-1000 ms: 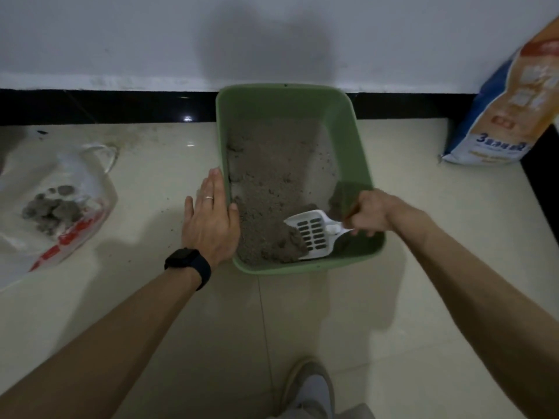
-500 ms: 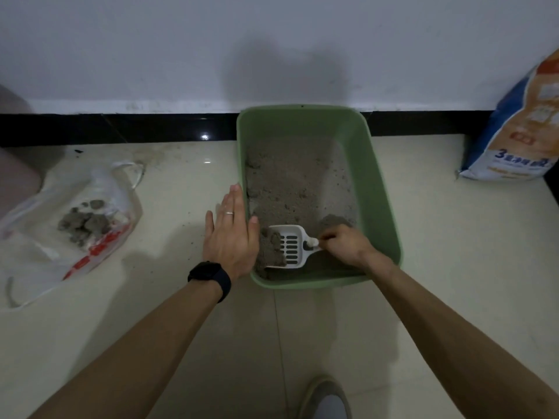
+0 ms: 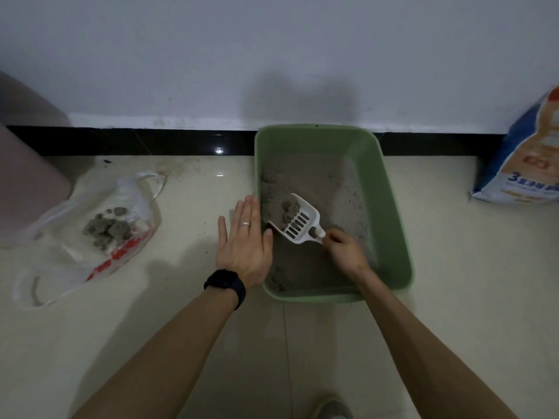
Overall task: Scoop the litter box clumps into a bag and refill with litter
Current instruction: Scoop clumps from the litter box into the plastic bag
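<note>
Right hand (image 3: 344, 252): grips the handle of the white scoop (image 3: 298, 223) — clump in its bowl, over the litter.
Left hand (image 3: 245, 243): fingers straight, flat against the green litter box (image 3: 393, 213) wall.
Bag (image 3: 90, 231): on the floor, left — clumps inside.

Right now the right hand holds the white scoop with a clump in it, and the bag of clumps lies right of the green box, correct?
No. The head view shows the bag of clumps left of the green box. The right hand does hold the white scoop with its clump.
</note>
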A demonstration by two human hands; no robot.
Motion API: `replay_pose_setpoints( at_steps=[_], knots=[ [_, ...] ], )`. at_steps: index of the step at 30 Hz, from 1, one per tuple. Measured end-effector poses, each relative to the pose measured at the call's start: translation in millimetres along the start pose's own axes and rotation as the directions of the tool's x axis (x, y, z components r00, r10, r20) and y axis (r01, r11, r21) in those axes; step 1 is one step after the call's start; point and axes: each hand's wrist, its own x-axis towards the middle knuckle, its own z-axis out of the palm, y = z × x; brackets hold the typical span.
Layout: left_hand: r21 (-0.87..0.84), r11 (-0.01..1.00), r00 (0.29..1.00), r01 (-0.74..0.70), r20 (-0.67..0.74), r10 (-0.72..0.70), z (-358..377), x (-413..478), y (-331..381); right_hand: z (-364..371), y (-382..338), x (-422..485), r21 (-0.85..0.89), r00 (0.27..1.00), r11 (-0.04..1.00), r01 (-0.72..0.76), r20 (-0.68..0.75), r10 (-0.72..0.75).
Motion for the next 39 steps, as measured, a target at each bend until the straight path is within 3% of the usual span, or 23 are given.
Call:
replay_pose_setpoints(
  at_steps=[4,15,24,39],
  knots=[
    [0.093,0.994,0.998,-0.065,0.029,0.063,-4.5,5.8,-1.4,-3.7,-1.7,-6.3,0.057,0.996,0.997,0.047,-0.079,-0.043],
    [0.124,0.99,0.996,-0.066,0.071,0.057,-10.6,5.8,0.2,-1.8,-3.5,-24.9,0.063,0.941,0.992,0.108,-0.329,-0.082],
    [0.128,0.99,0.997,-0.063,0.063,0.055,-11.2,5.0,1.3,-9.5,-6.5,-37.9,-0.009,0.925,0.992,0.124,-0.362,-0.119],
    [0.152,0.987,0.993,-0.06,0.112,0.043,-14.7,5.2,1.1,-16.5,-13.8,-49.2,0.046,0.932,0.997,0.062,-0.359,-0.042]
  ],
)
